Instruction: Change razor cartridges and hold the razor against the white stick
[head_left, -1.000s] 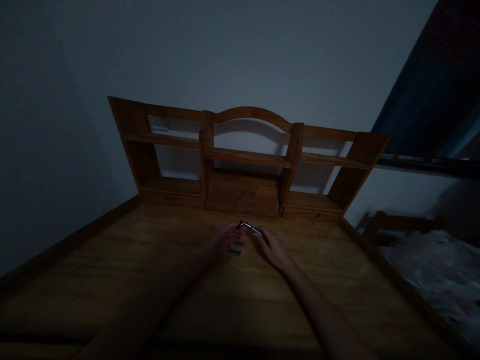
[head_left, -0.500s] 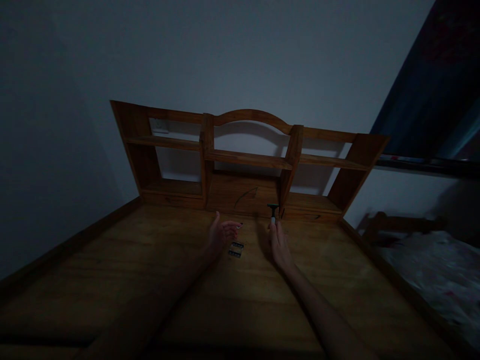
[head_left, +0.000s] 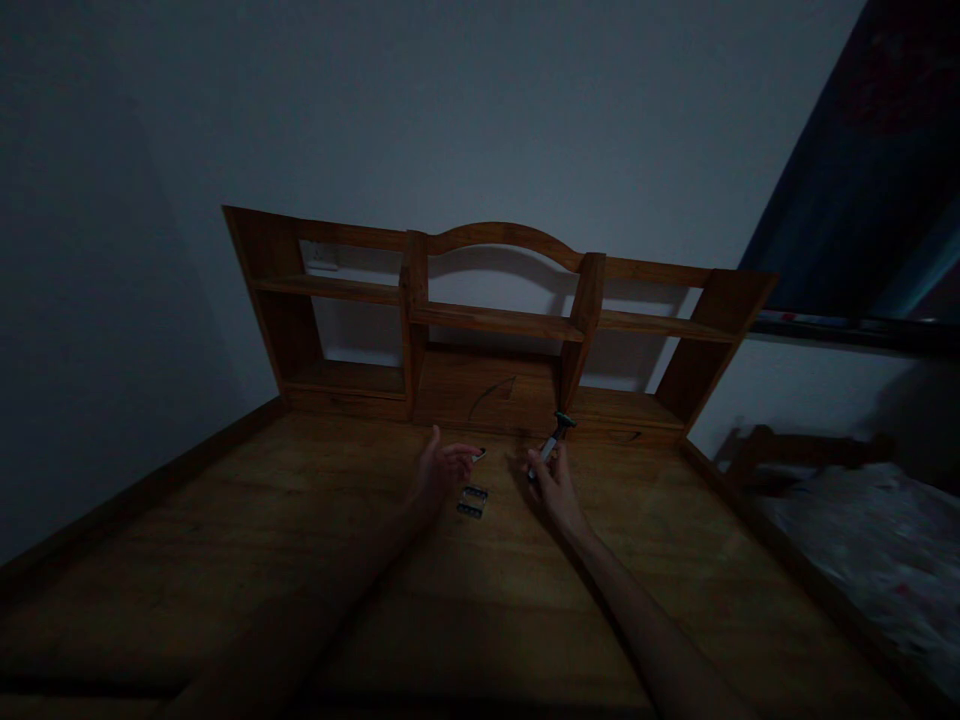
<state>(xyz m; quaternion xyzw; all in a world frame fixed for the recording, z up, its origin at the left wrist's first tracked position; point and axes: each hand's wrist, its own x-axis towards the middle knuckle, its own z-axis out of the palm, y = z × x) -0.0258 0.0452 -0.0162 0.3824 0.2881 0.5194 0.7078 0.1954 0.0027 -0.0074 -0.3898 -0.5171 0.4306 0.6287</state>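
A razor [head_left: 550,444] slants in a person's right hand [head_left: 556,486], pinched by the handle, its long axis running from near left to a head far right; the left hand [head_left: 437,472], thumb raised, has fingertips at a small pale piece [head_left: 478,455], whether gripped one cannot tell; between them, nearer the left, a small dark-edged case [head_left: 472,513] lies on the wooden desk [head_left: 675,520], contents unclear

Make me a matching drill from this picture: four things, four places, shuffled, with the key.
1. Razor
2. Small dark holder
3. Wall socket
4. Curtain

A. At the picture's upper right
B. Lying on the desk
C. In the right hand
D. Seen through the left part of the shelf unit

Pairs: 1-C, 2-B, 3-D, 4-A
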